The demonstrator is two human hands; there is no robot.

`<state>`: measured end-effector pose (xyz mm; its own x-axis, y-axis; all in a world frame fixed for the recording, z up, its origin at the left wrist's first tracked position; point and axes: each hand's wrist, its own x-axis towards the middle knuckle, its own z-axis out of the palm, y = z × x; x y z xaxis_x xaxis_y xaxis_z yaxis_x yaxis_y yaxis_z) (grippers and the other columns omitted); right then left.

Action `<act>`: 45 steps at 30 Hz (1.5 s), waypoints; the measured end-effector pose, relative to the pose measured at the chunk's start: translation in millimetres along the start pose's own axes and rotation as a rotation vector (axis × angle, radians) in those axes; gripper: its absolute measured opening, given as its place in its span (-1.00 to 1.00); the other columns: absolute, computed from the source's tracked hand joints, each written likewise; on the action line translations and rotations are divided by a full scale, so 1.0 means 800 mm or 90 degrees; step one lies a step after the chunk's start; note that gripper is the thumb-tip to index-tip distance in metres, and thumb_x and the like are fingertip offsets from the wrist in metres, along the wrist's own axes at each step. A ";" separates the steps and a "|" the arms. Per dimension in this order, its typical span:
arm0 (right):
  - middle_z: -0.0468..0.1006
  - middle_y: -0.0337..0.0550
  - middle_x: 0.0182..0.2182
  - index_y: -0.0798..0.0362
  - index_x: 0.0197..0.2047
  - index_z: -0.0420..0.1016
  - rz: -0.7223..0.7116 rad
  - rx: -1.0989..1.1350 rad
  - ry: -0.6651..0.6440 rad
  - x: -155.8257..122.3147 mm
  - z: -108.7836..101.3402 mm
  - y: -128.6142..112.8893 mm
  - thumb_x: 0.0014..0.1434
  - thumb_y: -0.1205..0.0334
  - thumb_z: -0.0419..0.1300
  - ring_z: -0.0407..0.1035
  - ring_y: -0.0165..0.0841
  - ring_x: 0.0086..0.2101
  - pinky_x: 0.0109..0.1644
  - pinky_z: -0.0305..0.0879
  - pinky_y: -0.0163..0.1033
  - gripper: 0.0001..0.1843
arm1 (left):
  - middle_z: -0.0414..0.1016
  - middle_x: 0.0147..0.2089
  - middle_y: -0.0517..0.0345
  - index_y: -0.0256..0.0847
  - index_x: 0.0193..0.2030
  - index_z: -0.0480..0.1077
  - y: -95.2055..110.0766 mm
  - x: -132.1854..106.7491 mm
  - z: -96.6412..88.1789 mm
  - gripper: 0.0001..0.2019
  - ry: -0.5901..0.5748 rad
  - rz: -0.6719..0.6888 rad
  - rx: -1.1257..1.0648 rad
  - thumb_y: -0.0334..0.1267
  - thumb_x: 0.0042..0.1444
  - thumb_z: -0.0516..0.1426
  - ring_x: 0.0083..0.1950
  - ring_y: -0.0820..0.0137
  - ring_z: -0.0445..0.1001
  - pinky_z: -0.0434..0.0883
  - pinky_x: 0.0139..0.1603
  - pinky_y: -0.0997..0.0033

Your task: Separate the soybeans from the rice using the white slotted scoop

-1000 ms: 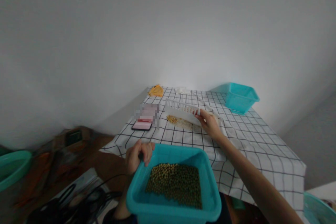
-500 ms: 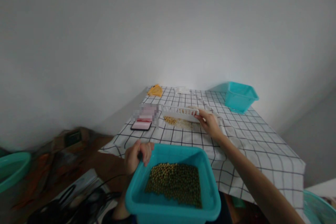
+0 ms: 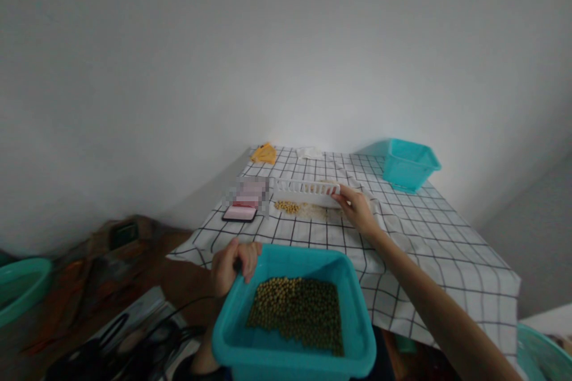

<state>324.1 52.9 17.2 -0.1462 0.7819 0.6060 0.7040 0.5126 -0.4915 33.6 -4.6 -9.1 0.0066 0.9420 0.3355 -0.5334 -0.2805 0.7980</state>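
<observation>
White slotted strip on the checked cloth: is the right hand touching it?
Touching. The head view shows the right hand with its fingertips closed on the right end of the white slotted strip.

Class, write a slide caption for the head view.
Left hand gripping a turquoise tub, right hand holding a white slotted tray beside yellow bean-like pieces on checked cloth.

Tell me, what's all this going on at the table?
A person is working with both bare hands. The left hand grips the rim of a turquoise basin holding round, bean-like grains. The right hand holds one end of a white slotted piece over the checked cloth. In front of that piece lie a small yellow pile and a paler scatter. Another turquoise container stands farther back, on the right.
</observation>
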 end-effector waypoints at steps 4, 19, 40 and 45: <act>0.68 -0.11 -0.25 -0.07 -0.09 0.59 -0.009 0.026 -0.003 0.003 0.001 -0.002 0.38 0.18 0.05 0.55 -0.15 -0.15 -0.11 0.44 -0.13 -0.73 | 0.09 -0.81 0.23 -0.10 -0.79 0.24 -0.002 0.000 0.000 -0.39 0.008 -0.012 -0.009 -0.13 0.34 0.03 -0.68 0.39 0.10 0.20 -0.42 0.23; 0.69 -0.10 -0.24 -0.08 -0.09 0.58 -0.008 0.043 -0.026 0.001 0.008 0.004 0.37 0.19 0.05 0.56 -0.11 -0.14 -0.09 0.48 -0.07 -0.75 | 0.18 -0.85 0.23 -0.09 -0.80 0.28 -0.015 0.011 -0.030 -0.34 -0.099 0.011 0.058 0.02 0.37 0.03 -0.72 0.41 0.16 0.30 -0.28 0.18; 0.71 -0.06 -0.18 -0.03 -0.07 0.64 -0.027 0.086 -0.015 0.001 0.006 0.008 0.36 0.17 0.07 0.56 -0.11 -0.12 -0.03 0.44 -0.07 -0.70 | 0.22 -0.85 0.22 -0.09 -0.79 0.31 -0.019 0.015 -0.038 -0.34 -0.134 0.005 0.049 0.07 0.36 0.03 -0.72 0.40 0.14 0.27 -0.27 0.17; 0.70 -0.07 -0.24 -0.01 -0.12 0.64 -0.004 0.061 -0.027 -0.001 0.004 0.005 0.35 0.16 0.09 0.55 -0.14 -0.23 -0.12 0.43 -0.13 -0.72 | 0.20 -0.85 0.23 -0.08 -0.80 0.30 -0.014 0.012 -0.028 -0.35 -0.107 0.010 0.036 0.02 0.36 0.04 -0.71 0.40 0.12 0.25 -0.29 0.18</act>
<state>324.9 55.6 13.0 -0.1815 0.7919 0.5831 0.6338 0.5475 -0.5463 20.9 11.9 -26.0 0.1424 0.8945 0.4239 -0.4861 -0.3098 0.8171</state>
